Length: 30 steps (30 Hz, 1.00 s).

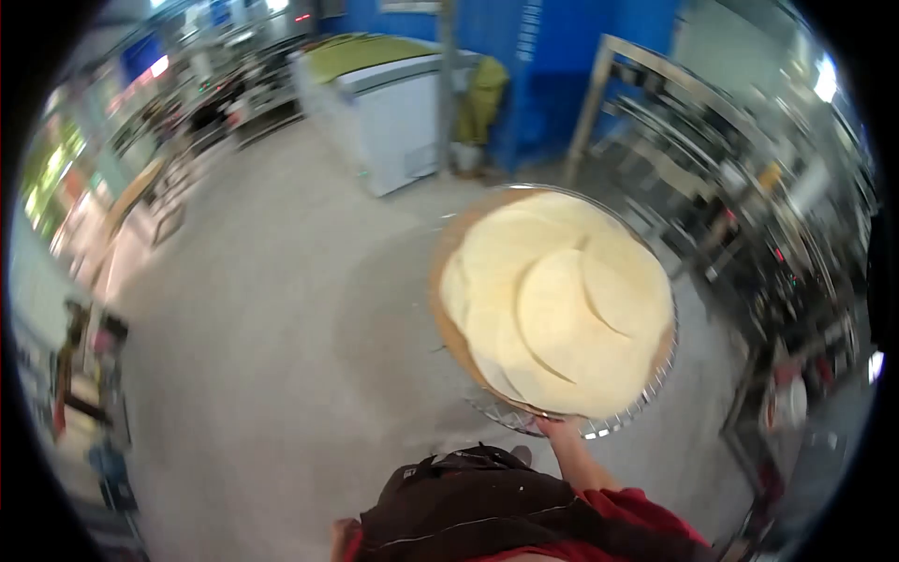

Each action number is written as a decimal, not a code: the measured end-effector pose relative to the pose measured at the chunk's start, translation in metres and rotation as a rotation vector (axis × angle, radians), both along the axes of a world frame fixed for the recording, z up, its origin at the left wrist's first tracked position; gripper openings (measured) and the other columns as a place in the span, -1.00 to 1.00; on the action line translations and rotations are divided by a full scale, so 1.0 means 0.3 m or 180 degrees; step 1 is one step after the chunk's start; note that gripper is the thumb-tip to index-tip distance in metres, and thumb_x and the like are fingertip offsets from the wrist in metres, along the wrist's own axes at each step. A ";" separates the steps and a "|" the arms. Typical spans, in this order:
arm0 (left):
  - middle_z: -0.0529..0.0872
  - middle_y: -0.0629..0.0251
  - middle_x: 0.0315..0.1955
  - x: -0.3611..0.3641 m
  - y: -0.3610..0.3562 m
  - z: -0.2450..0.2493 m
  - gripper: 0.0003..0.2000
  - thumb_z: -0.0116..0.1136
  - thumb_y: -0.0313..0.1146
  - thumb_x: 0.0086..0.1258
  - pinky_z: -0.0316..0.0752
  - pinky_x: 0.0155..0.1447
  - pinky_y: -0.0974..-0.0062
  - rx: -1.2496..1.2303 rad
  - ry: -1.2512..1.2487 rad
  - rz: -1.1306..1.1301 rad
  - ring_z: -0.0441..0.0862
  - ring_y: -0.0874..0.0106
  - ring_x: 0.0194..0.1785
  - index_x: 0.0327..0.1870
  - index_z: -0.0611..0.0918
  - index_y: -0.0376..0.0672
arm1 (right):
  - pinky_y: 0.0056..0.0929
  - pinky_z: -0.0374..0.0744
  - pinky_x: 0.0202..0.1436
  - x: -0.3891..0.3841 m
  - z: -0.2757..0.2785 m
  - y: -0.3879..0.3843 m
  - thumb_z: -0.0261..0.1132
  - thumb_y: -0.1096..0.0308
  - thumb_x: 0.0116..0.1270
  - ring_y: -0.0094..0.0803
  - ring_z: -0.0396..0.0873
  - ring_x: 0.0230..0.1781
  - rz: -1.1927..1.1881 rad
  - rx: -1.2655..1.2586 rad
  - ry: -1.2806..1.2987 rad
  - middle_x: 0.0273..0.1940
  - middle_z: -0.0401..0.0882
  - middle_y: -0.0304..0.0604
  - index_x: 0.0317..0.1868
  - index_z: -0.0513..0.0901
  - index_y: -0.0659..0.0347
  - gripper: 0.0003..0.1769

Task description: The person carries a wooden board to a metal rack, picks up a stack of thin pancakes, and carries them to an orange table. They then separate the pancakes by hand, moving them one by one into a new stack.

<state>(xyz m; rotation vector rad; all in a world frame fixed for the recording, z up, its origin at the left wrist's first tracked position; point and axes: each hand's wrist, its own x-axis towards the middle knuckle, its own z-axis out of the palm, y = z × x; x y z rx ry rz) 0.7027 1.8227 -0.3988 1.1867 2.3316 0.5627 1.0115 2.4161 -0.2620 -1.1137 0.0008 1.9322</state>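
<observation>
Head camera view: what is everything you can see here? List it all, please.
tray: one, brown with a shiny rim, held up right of centre
discs: several, pale yellow, flat, overlapping on the tray
freezer: one, white with a yellow-green lid, top centre
wall: one, blue, behind the freezer
racks: blurred, count unclear, metal, along the right
floor: grey, left and centre
apron: one, dark brown, bottom centre
sleeve: one, red, bottom right
right hand: one, grips the tray's near rim
left hand: not in view
</observation>
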 end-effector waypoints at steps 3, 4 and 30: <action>0.59 0.17 -0.58 -0.071 0.060 0.094 -0.90 0.09 -0.30 0.04 0.44 -0.40 0.41 -0.0158 -0.2235 0.1754 0.56 0.28 -0.48 -0.54 0.57 -0.10 | -0.34 0.29 -0.65 -0.045 0.013 -0.034 -0.09 -0.22 0.05 -0.23 0.37 -0.48 -0.0405 -0.0370 0.0125 -0.28 0.44 -0.15 -0.18 0.44 0.09 -0.43; 0.59 0.17 -0.57 -0.090 0.103 0.131 -0.90 0.08 -0.30 0.05 0.44 -0.39 0.41 -0.0093 -0.2826 0.2416 0.55 0.28 -0.47 -0.53 0.56 -0.10 | -0.38 0.27 -0.67 -0.055 0.006 -0.045 -0.09 -0.22 0.05 -0.27 0.35 -0.51 -0.0475 -0.0492 0.0108 -0.31 0.44 -0.17 -0.20 0.44 0.08 -0.43; 0.56 0.15 -0.34 -0.121 0.505 0.293 -0.79 -0.01 -0.24 0.16 0.37 -0.11 0.31 -0.0220 -0.3662 0.2613 0.49 0.23 -0.21 -0.26 0.49 -0.15 | -0.03 0.39 -0.01 -0.196 0.145 -0.120 -0.06 -0.29 0.10 -0.12 0.36 -0.02 -0.0937 -0.0210 0.0489 0.01 0.34 -0.05 0.05 0.32 0.15 -0.28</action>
